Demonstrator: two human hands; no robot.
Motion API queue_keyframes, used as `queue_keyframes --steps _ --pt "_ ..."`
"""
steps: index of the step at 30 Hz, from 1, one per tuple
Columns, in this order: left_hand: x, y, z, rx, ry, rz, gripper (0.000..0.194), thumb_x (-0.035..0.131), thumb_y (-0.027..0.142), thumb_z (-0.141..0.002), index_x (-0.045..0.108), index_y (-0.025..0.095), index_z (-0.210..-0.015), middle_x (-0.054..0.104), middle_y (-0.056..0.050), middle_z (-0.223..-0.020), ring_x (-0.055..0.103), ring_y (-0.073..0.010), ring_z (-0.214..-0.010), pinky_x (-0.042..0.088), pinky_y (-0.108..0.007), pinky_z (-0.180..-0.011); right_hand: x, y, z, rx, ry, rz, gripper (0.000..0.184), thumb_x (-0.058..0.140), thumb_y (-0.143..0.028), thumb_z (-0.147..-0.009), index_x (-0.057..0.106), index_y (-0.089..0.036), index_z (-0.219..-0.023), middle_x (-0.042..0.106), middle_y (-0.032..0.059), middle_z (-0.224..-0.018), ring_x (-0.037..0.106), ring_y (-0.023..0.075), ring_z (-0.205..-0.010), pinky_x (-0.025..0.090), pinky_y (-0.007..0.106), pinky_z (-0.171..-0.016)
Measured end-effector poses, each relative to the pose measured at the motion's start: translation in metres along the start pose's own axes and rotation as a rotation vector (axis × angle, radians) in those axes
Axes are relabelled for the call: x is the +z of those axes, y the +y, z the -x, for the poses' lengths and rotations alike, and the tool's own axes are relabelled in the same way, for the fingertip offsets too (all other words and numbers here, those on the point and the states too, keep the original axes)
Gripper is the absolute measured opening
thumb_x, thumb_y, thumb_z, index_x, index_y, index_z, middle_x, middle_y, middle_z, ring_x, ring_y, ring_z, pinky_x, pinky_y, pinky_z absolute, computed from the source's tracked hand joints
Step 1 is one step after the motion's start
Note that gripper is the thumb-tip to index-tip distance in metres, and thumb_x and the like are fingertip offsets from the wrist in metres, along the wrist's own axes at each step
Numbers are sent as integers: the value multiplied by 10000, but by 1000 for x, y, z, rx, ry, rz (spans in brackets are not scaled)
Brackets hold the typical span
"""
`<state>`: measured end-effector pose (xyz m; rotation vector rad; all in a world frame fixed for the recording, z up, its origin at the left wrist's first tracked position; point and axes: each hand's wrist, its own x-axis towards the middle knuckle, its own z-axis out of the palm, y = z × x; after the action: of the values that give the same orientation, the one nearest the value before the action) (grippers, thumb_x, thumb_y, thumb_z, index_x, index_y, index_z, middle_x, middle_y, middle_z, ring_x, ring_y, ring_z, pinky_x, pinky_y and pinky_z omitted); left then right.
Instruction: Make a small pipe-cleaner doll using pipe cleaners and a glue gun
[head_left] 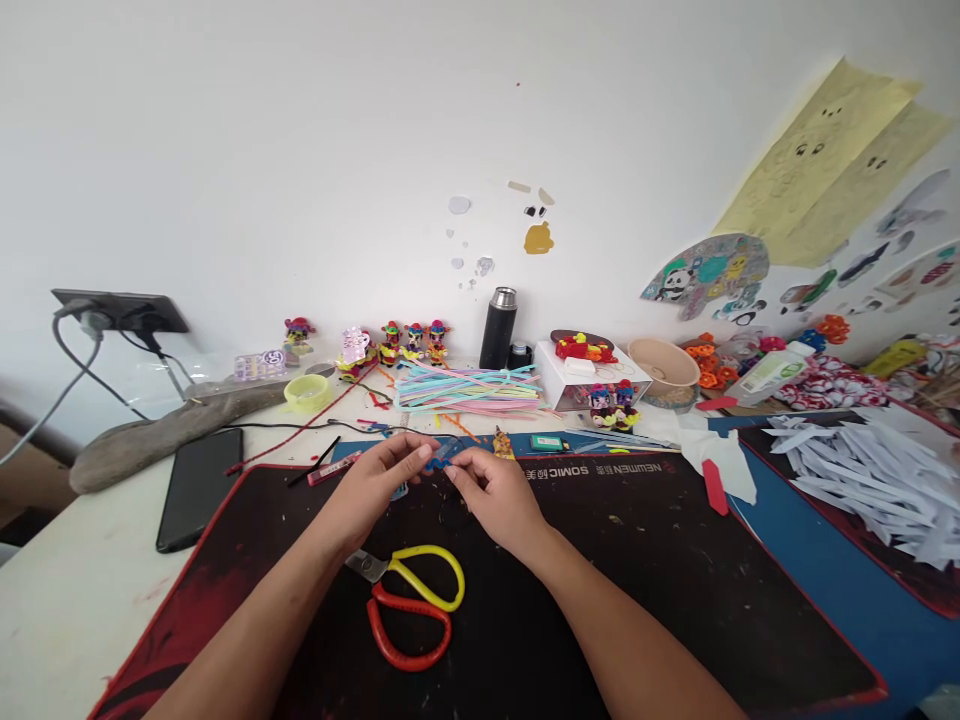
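Observation:
My left hand and my right hand meet above the dark desk mat. Between their fingertips is a short, wavy blue pipe cleaner, pinched from both sides. Part of it is hidden behind the fingers. Below my hands lies a pair of scissors with one yellow and one red handle, its blades partly covered by my left forearm. Near my left hand, a pink-labelled stick rests on the mat next to a thin black strip.
Bundled pastel pipe cleaners lie behind the mat, near a black thermos and small figurines. A phone and driftwood are at left. White paper strips pile up at right. A white box stands against the wall.

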<state>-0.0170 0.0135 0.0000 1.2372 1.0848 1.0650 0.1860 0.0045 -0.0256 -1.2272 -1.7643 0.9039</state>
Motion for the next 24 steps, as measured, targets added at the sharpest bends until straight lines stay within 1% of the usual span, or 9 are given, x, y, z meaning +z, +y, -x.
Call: queue_keyframes --steps 2,5,7,9,12,16,18,22,24 --pt "1 1 2 -10 -53 -40 458 856 614 -782 801 223 -1014 756 -58 -962 660 -237 -891 508 -326 -817 -1 -1 0 -3 3 13 193 616 -373 -1009 736 -233 -952 605 -30 -613 554 158 -556 406 272 -569" --pt "2 4 4 -32 -108 -36 501 907 530 -741 774 224 -1115 762 -80 -1081 674 -260 -954 522 -348 -852 -1 -2 0 -1 15 33 188 624 -370 -1006 736 -237 -934 599 -31 -601 546 160 -556 400 275 -572" --pt "3 5 5 -39 -136 -15 532 934 462 -708 751 227 -1148 751 -83 -1140 676 -258 -973 528 -351 -858 -1 -1 0 -3 18 33 188 621 -371 -1005 731 -238 -931 594 -32 -600 540 161 -556 396 276 -570" --pt "3 5 4 -42 -150 -8 539 938 426 -693 738 227 -1153 750 -76 -1120 676 -252 -958 534 -354 -853 -1 0 0 -8 16 21 188 613 -374 -1007 725 -239 -939 596 -30 -611 540 162 -559 392 274 -563" --pt "3 3 4 -40 -150 -26 542 929 427 -697 737 231 -1164 755 -76 -1126 682 -252 -950 544 -364 -856 -1 1 0 -17 16 24 189 610 -378 -1007 723 -242 -941 597 -28 -622 538 163 -564 386 274 -560" --pt "3 2 4 -14 -135 -38 518 916 483 -725 759 230 -1149 755 -96 -1211 688 -278 -1035 541 -376 -906 -1 -1 0 -25 16 59 190 615 -366 -1005 733 -240 -926 577 -34 -603 520 159 -555 370 278 -567" --pt "3 2 3 2 -116 -57 485 873 545 -774 773 224 -1123 767 -93 -1137 685 -275 -1015 532 -369 -898 -1 -1 0 -31 20 74 188 619 -358 -1005 739 -238 -925 571 -38 -602 509 153 -552 360 279 -572" --pt "2 3 2 30 -62 -138 465 782 646 -831 786 216 -1007 738 -47 -855 662 -251 -850 509 -341 -789 -1 -3 1 -46 23 118 185 622 -352 -1004 749 -239 -931 589 -34 -623 508 153 -562 343 283 -580" --pt "2 3 1 48 -57 -193 448 787 649 -817 791 220 -948 749 -49 -848 666 -259 -853 505 -341 -788 -1 -3 2 -46 17 143 178 621 -341 -1002 756 -243 -938 603 -31 -629 519 157 -567 342 283 -583"
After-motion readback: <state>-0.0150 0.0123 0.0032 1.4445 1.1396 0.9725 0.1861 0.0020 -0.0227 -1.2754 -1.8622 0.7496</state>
